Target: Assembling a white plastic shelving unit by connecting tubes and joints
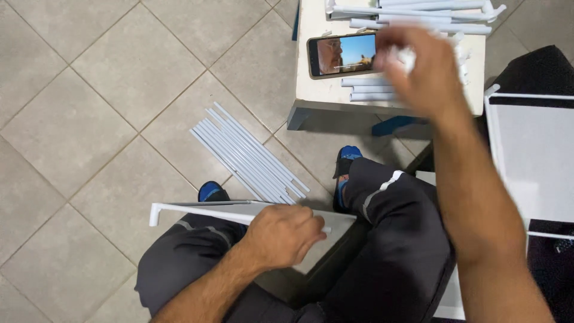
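- I see my left hand (281, 234) closed over a thin white rod (203, 213) that lies across a pale flat panel (326, 239) on my lap; the fingers (311, 230) curl down around it and hide its right stretch, so only a stub pokes out past them.
- The rod's free end, out to the left, turns down in a short elbow-shaped plastic fitting (155, 214), smooth and matte.
- The panel is mostly covered by my hand and dark trousers; I can make out only its slim top edge and a grey face.
- My right hand (421, 72) is up over the small white worktop (317, 90), heavily blurred; I cannot tell whether its fingers grip anything, though something white shows smeared at its upper edge.
- Just left of that hand a smartphone (338, 55) lies flat on the worktop, screen lit, its right end covered by the hand.
- Short white tube pieces (365, 90) lie below the phone, partly behind my wrist; longer white tubes with fittings (418, 15) are piled at the worktop's far edge, cut off by the frame.
- On the tiled floor (89, 90) a bundle of long white rods (248, 152) lies diagonally, side by side.
- A white-framed panel (529, 155) at right is cut off.
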